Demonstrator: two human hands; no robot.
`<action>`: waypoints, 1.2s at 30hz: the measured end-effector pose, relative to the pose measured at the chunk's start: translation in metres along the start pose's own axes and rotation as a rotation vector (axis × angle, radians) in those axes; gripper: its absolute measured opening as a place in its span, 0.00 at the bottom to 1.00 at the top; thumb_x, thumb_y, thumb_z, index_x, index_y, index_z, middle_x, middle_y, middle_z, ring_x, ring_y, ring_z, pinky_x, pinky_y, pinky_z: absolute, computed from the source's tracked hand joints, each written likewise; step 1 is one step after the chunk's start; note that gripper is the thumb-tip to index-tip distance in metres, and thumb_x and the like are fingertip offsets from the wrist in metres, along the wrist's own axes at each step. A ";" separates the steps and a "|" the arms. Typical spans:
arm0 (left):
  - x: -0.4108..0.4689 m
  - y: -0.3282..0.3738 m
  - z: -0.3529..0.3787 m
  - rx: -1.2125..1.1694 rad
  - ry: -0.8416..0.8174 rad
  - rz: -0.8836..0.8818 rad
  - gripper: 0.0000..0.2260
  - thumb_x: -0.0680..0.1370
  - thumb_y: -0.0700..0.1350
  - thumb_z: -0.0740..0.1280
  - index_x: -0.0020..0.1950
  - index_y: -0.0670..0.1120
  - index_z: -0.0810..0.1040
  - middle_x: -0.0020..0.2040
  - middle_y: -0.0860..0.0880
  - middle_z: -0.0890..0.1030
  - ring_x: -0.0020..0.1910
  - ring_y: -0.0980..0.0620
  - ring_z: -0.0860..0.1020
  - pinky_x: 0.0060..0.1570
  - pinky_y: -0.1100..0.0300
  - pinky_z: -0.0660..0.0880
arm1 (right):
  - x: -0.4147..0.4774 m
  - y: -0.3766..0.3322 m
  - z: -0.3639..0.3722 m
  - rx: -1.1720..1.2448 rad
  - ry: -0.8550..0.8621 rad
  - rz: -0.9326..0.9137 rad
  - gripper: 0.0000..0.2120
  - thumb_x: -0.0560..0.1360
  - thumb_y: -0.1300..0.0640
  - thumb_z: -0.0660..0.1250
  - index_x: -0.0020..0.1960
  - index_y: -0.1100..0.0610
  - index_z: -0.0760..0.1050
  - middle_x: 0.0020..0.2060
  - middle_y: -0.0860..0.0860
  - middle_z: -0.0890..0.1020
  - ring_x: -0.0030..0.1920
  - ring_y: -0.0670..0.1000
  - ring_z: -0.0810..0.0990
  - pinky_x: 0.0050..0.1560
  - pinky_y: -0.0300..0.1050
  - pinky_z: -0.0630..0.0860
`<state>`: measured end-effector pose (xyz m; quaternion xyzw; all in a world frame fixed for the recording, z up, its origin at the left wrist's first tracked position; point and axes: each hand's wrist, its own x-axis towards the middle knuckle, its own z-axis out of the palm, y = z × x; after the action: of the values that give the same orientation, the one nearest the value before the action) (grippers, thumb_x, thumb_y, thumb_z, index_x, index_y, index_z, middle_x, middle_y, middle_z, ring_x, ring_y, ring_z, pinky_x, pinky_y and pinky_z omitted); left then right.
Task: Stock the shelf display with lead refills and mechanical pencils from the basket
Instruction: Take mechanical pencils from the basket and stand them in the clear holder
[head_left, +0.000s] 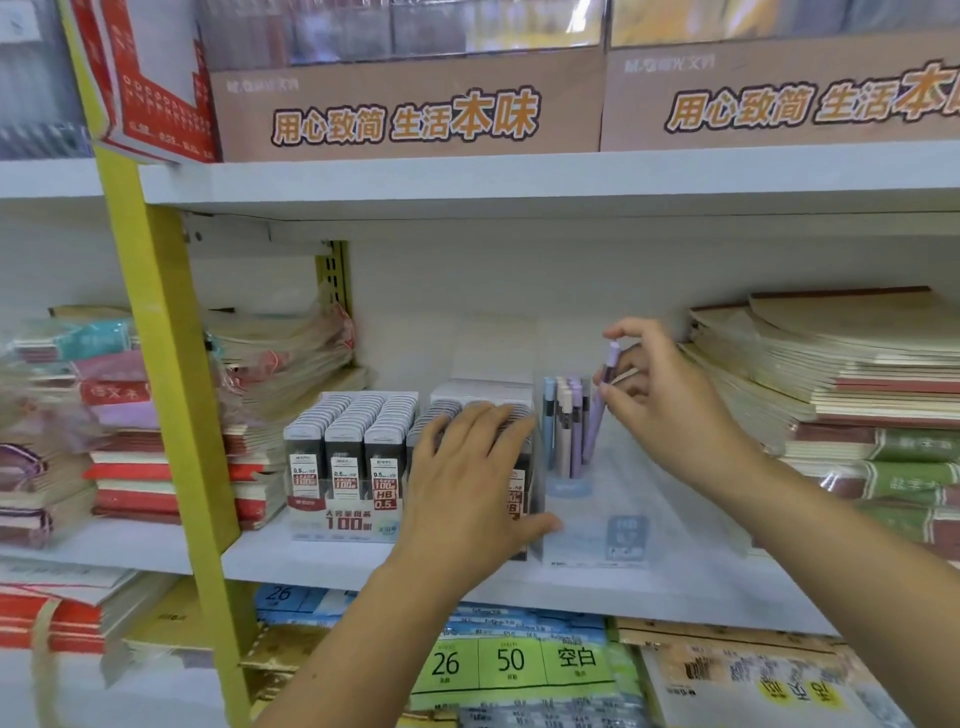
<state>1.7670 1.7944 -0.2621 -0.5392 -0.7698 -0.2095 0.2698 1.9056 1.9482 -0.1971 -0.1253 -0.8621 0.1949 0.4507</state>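
On the white middle shelf (322, 558) stand two display boxes of lead refills. The left refill box (345, 457) is full of dark cases. My left hand (475, 483) rests flat on the right refill box (470, 397), fingers straight, thumb against the clear pencil display case (597, 519). Several pastel mechanical pencils (563, 426) stand upright at the back of that case. My right hand (670, 395) pinches a purple mechanical pencil (605, 395) near its top, its tip lowered into the case beside the others. No basket is in view.
Stacks of notebooks (841, 374) crowd the shelf to the right, wrapped notebooks (280, 353) to the left. A yellow upright post (166, 364) divides the shelving. Brown cardboard boxes (405, 109) sit on the shelf above. Paper packs (514, 665) lie on the shelf below.
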 end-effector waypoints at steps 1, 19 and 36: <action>0.000 0.000 0.000 0.005 0.015 0.006 0.42 0.68 0.72 0.68 0.78 0.56 0.63 0.77 0.55 0.66 0.77 0.51 0.60 0.76 0.48 0.51 | 0.000 0.004 0.003 -0.029 -0.018 -0.003 0.23 0.75 0.64 0.68 0.58 0.41 0.63 0.40 0.49 0.81 0.39 0.53 0.83 0.43 0.59 0.79; -0.004 0.001 -0.006 0.007 0.054 0.057 0.40 0.71 0.68 0.68 0.79 0.54 0.60 0.79 0.53 0.62 0.78 0.49 0.57 0.77 0.49 0.48 | 0.000 0.001 0.008 -0.315 -0.038 0.005 0.16 0.77 0.58 0.67 0.65 0.54 0.75 0.56 0.50 0.72 0.54 0.44 0.70 0.56 0.34 0.64; -0.451 -0.076 0.180 -0.507 -0.845 -0.910 0.22 0.78 0.47 0.71 0.70 0.45 0.74 0.67 0.44 0.78 0.65 0.45 0.77 0.61 0.58 0.71 | -0.462 0.061 0.252 0.005 -0.971 0.785 0.16 0.80 0.56 0.63 0.67 0.56 0.72 0.58 0.53 0.80 0.56 0.52 0.78 0.58 0.46 0.74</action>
<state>1.7846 1.5564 -0.6913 -0.2432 -0.8869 -0.2476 -0.3050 1.9596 1.7659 -0.6915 -0.3286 -0.8579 0.3827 -0.0976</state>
